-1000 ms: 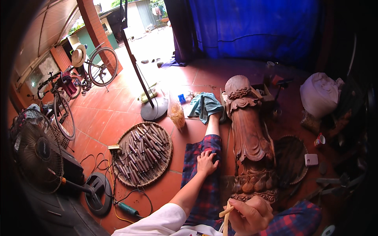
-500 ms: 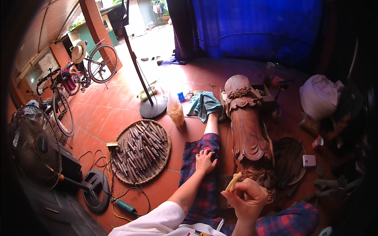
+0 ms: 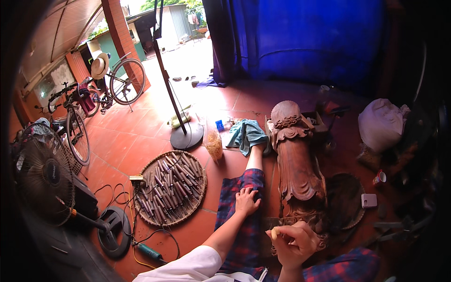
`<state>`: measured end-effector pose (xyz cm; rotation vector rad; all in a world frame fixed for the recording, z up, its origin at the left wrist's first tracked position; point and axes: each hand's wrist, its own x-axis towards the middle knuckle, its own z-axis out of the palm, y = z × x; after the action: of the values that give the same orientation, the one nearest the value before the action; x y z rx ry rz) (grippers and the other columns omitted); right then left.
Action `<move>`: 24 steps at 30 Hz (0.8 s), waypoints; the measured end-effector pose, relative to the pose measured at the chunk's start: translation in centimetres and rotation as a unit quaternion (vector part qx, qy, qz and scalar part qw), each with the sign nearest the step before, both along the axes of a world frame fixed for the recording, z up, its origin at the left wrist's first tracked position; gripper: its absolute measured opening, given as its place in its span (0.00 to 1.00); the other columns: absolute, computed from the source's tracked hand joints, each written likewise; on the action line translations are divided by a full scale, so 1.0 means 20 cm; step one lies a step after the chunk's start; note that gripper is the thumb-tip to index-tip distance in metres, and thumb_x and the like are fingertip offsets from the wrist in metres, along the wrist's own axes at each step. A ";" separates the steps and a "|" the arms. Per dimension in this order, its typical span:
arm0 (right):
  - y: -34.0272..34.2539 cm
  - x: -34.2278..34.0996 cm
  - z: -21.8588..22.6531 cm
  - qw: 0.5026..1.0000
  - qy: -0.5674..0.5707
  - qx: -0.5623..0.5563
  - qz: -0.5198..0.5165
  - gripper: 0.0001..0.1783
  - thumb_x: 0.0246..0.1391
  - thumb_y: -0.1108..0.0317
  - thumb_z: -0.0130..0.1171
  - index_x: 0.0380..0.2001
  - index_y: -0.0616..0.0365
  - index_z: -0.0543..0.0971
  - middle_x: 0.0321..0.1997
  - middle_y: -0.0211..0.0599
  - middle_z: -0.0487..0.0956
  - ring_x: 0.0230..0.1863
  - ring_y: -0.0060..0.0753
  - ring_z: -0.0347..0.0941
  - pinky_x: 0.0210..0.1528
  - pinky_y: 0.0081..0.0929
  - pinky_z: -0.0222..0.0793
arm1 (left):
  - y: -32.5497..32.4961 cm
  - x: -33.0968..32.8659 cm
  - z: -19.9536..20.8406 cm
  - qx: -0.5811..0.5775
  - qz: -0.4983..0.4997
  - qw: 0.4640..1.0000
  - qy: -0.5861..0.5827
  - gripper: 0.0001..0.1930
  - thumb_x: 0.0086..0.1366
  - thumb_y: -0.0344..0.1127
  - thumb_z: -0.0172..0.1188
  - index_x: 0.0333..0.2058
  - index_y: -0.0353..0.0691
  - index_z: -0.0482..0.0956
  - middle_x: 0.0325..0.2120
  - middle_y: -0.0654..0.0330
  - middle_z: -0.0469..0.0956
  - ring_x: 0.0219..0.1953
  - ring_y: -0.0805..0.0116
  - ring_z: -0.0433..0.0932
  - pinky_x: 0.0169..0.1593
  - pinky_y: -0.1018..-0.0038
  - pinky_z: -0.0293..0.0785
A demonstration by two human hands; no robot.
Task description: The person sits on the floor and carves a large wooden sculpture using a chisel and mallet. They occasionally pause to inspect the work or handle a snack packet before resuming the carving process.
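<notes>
My left hand [image 3: 246, 202] lies open on my plaid trouser leg [image 3: 232, 214], fingers spread near the knee. Raised above my lap, my right hand [image 3: 297, 243] is pinching a short, pale yellow, stick-like piece [image 3: 275, 231] between thumb and forefinger. It looks like a snack, though its kind is not certain. Just beyond that hand lies a reddish-brown carved wooden piece [image 3: 299, 164] with a rounded top, draped folds and a scrolled base. A teal cloth [image 3: 247, 136] covers my foot beside it.
Left of my leg, a round woven tray [image 3: 203, 188] holds many wooden-handled carving tools. Near it are a plastic bag of yellowish pieces [image 3: 213, 145], a stand base [image 3: 186, 136], a green power tool [image 3: 149, 250] with cords, and a fan [image 3: 49, 174]. A white sack [image 3: 381, 124] sits right.
My right hand has turned, and the piece in it now looks much shorter and points toward me. My left hand stays on the leg. The whole view has shifted slightly.
</notes>
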<state>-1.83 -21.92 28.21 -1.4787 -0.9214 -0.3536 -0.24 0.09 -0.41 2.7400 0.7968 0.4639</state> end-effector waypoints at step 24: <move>-0.19 -0.04 0.14 0.978 -0.160 0.079 0.106 0.19 0.40 0.69 0.77 0.35 0.59 0.79 0.24 0.28 0.73 0.18 0.25 0.69 0.20 0.21 0.61 | 0.01 0.00 0.01 -0.011 0.010 1.000 0.015 0.24 0.56 0.53 0.62 0.50 0.52 0.80 0.55 0.60 0.71 0.60 0.58 0.66 0.58 0.58 0.62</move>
<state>-2.64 -25.73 31.07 -1.1831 -1.2668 -0.5051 -0.24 0.30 -0.16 2.7265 0.8318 0.4168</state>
